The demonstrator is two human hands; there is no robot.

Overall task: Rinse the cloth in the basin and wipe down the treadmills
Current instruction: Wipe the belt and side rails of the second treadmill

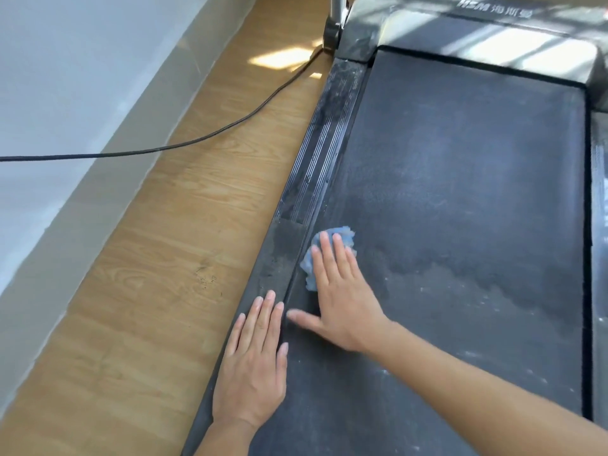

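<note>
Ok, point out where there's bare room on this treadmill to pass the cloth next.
The belt is bare ahead and right of the cloth, up to the motor cover and across to the right rail. Crowded only near left: the left hand rests flat at the left rail, and the right hand presses the cloth beside it.

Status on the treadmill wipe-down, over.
Right hand flat, pressing crumpled blue cloth on dusty black treadmill belt. Left hand flat on dark side rail. Black cable on wooden floor, clear.

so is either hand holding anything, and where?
Nothing gripped. The right hand presses flat on the blue cloth on the belt; the left hand rests flat on the side rail.
</note>
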